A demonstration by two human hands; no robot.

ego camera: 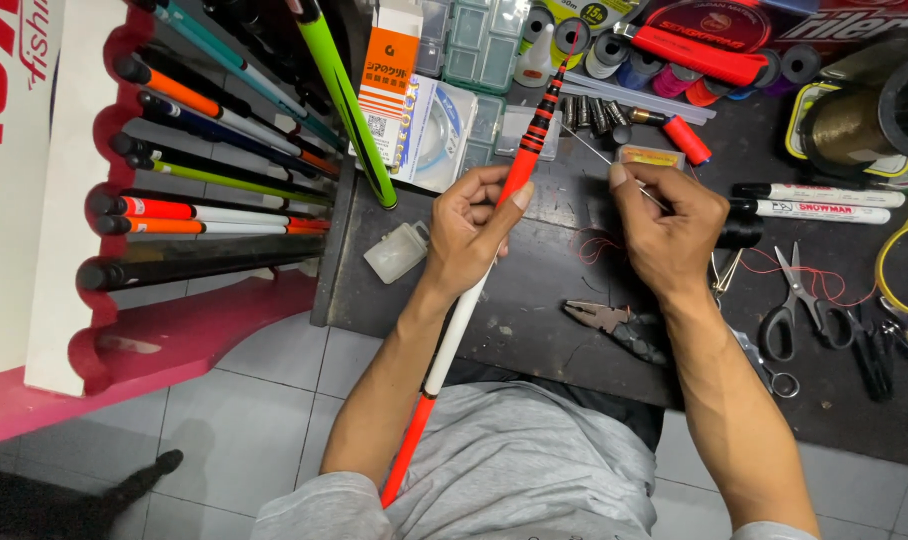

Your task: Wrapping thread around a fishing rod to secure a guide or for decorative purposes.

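Holding: we see the left hand (464,235) with fingers closed around an orange, black and white fishing rod (494,225).
Rod: it runs from the lap up past the fingers, over the bench (534,290).
Right hand: the right hand (669,235) has fingers pinched shut on a thin thread (589,148) beside the rod.
Nearby: pliers (604,322) lie below the fingers, scissors (794,300) right of them.
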